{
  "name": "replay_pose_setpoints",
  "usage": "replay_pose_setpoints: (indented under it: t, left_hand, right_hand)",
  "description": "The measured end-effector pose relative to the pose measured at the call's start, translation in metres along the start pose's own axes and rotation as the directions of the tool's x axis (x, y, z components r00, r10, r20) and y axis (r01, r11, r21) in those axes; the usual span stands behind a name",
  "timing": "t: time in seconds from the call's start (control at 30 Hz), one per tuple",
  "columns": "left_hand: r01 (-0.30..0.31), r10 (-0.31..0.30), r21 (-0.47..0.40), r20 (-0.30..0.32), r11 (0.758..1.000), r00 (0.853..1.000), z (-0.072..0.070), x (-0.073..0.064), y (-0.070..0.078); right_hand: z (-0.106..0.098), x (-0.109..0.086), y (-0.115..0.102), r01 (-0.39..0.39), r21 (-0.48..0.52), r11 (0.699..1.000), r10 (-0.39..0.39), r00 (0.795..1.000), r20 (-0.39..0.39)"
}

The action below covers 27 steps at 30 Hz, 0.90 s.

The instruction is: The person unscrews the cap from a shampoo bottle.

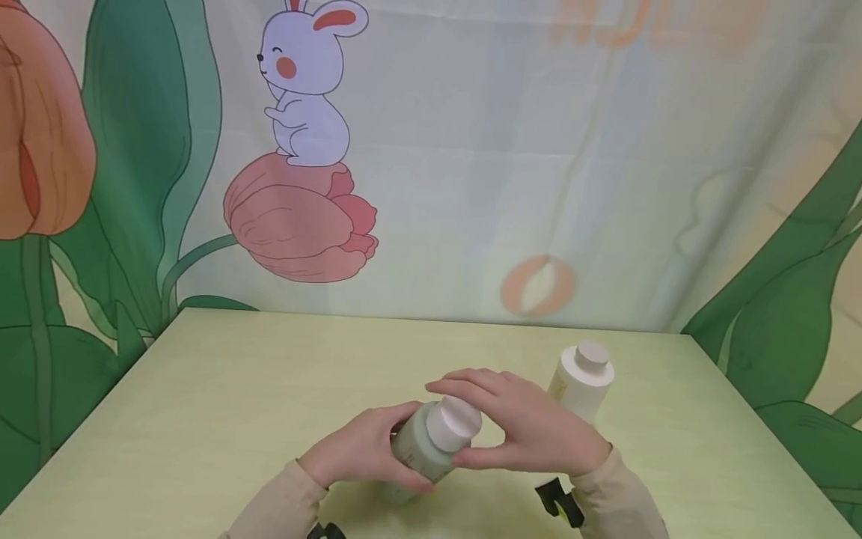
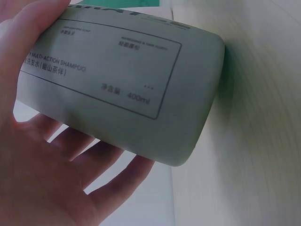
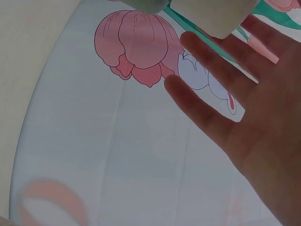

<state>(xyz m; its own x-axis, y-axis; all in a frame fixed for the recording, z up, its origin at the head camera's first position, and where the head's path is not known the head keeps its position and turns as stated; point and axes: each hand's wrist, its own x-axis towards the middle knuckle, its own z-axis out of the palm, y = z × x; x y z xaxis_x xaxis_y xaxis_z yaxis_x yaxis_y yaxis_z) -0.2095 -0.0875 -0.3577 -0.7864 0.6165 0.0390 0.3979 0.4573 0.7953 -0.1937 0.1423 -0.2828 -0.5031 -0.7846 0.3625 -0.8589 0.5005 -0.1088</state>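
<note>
My left hand [image 1: 367,449] grips a grey-green shampoo bottle [image 1: 420,449] round its body, thumb on the near side. The bottle leans, with its pale cap [image 1: 454,422] up and to the right. In the left wrist view, printed text shows on the shampoo bottle [image 2: 122,70], and its base is close to the table. Around the cap, my right hand [image 1: 532,427] spreads its fingers on the far side and its thumb on the near side. The right wrist view shows fairly straight fingers [image 3: 211,66] beside the cap [image 3: 216,14]; firm contact cannot be made out.
A white bottle [image 1: 582,382] with a round cap stands upright behind my right hand, partly hidden by it. The pale yellow-green table [image 1: 236,374] meets a printed curtain [image 1: 438,187] with a rabbit and tulips. Black pieces [image 1: 559,503] sit at my wrists.
</note>
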Motion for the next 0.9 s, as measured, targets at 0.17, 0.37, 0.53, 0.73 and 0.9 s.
replay_pose_setpoints:
  t: [0.17,0.37,0.53,0.73,0.9]
  left_hand:
    - [0.011,-0.011,0.005,-0.001,1.0,1.0,-0.0006,-0.0009,-0.0003]
    - [-0.004,0.004,0.008,-0.011,1.0,1.0,0.0001,-0.0012,0.001]
    - [-0.008,0.008,0.002,-0.006,1.0,1.0,0.0008,-0.0025,0.0008]
    - [0.003,-0.003,0.011,-0.005,1.0,1.0,0.0003,-0.0023,-0.0002]
    - [0.008,-0.008,-0.01,-0.002,1.0,1.0,-0.0006,-0.0013,-0.0002]
  right_hand:
    - [0.0017,0.0005,0.0003,-0.074,-0.082,0.994,0.07,0.996,-0.053]
    - [-0.0019,0.0005,0.0003,0.012,-0.04,0.999,-0.015,0.998,-0.06]
    - [-0.0012,-0.0002,-0.0028,0.032,-0.003,0.999,-0.032,0.999,-0.016]
    - [0.0028,0.0012,-0.0034,-0.087,-0.073,0.994,0.083,0.995,-0.055]
    - [0.0026,0.001,-0.0013,-0.073,-0.102,0.992,0.065,0.995,-0.08]
